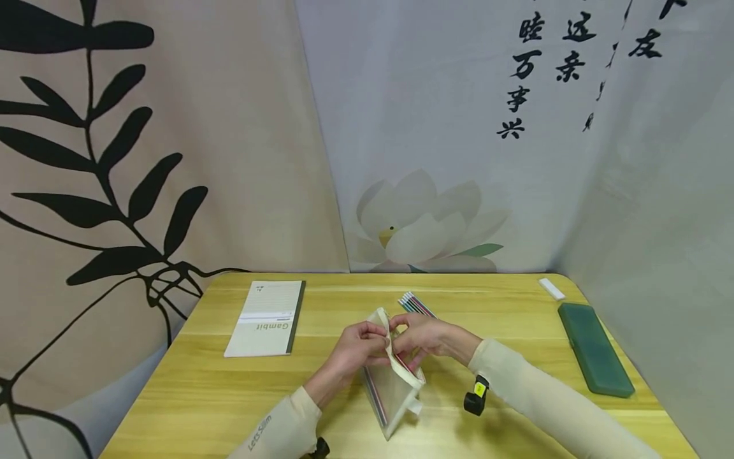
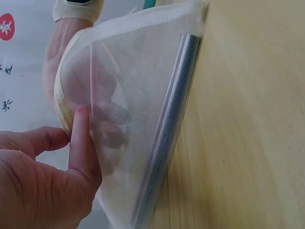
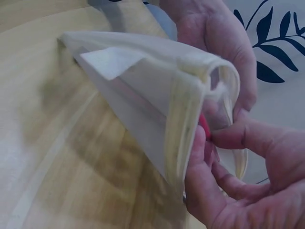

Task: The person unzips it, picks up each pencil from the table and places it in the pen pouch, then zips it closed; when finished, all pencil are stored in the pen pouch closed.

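wood-grain surface (image 1: 172, 408); left hand (image 1: 357, 349) pinches mesh pouch (image 1: 392, 398), right hand (image 1: 423, 335) red stick (image 3: 204, 125); if rim (image 3: 180, 131) between them sags, we'd expect snagging.

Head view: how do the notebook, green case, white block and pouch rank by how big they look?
1. Notebook
2. Green case
3. White block
Pouch: partly covered; unsure against 1 and 2, but larger than 3.

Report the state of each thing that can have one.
Mesh pouch: mouth open, slim sticks inside
Left hand: pinching the pouch's rim
Right hand: pinching slim red item at the mouth
Outside sticks: lying together, partly hidden
Notebook: closed, flat
Green case: looks closed, flat
White block: lying flat
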`<state>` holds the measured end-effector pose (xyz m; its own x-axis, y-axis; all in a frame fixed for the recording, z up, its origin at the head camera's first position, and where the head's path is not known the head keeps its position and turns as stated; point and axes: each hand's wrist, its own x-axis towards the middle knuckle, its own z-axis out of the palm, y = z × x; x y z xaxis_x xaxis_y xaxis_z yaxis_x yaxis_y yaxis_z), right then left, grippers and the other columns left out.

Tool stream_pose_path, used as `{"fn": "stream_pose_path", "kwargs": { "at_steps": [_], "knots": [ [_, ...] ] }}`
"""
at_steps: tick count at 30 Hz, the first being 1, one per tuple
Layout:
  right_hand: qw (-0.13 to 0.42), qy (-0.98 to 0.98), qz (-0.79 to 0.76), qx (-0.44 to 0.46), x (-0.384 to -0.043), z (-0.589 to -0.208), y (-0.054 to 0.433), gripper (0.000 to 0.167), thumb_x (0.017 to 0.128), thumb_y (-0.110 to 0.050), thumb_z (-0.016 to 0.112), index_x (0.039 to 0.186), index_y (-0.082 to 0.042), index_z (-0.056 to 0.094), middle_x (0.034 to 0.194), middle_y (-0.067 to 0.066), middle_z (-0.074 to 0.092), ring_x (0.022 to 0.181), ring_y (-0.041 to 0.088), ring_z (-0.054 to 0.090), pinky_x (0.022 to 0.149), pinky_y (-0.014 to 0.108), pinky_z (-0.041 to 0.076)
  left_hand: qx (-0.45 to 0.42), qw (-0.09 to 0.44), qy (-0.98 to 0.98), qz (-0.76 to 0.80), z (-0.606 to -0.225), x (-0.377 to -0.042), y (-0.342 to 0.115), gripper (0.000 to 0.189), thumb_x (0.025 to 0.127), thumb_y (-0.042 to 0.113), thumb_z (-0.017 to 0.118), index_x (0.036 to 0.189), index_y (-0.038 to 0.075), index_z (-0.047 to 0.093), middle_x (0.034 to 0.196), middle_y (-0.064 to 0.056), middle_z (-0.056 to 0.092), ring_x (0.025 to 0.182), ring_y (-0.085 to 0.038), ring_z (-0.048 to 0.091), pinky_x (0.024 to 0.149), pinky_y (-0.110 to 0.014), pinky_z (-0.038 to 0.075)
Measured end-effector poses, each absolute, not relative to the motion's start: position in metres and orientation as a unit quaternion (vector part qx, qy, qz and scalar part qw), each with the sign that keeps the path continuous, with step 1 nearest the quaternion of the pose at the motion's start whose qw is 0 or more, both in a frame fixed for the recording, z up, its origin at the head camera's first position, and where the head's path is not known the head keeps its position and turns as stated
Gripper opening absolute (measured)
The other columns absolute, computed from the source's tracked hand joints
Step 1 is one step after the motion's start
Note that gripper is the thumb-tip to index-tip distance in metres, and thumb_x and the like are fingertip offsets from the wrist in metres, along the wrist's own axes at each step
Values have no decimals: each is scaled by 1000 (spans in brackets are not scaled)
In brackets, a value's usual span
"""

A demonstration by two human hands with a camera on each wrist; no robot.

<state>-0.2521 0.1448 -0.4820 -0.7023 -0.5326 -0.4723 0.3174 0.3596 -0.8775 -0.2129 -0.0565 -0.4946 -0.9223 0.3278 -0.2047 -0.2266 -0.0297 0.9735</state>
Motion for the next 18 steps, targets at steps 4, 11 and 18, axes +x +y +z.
{"fn": "stream_pose_path", "kwargs": {
  "at_steps": [4,11,18],
  "knots": [
    [369,740,-559,-69,-251,-481,145,52,82,-1,70,131,-7,56,90,13,74,80,24,74,57,34,67,29,186,668,720,-495,-213,-58,34,91,1,68,122,-10,60,99,-7,64,83,-17,69,77,-34,70],
    [341,748,-562,-88,-260,-481,164,46,90,-3,67,135,-5,60,96,9,64,86,22,62,59,35,68,14,162,666,728,-493,-215,-63,37,89,-2,64,124,-12,58,99,-8,64,82,-17,69,75,-31,70],
    [295,731,-607,-102,-278,-495,201,47,101,-9,59,148,-2,52,109,12,63,85,19,60,66,37,67,4,152,664,732,-494,-216,-71,34,91,-4,65,124,-12,58,98,-7,63,83,-15,67,74,-30,70]
  ]
}}
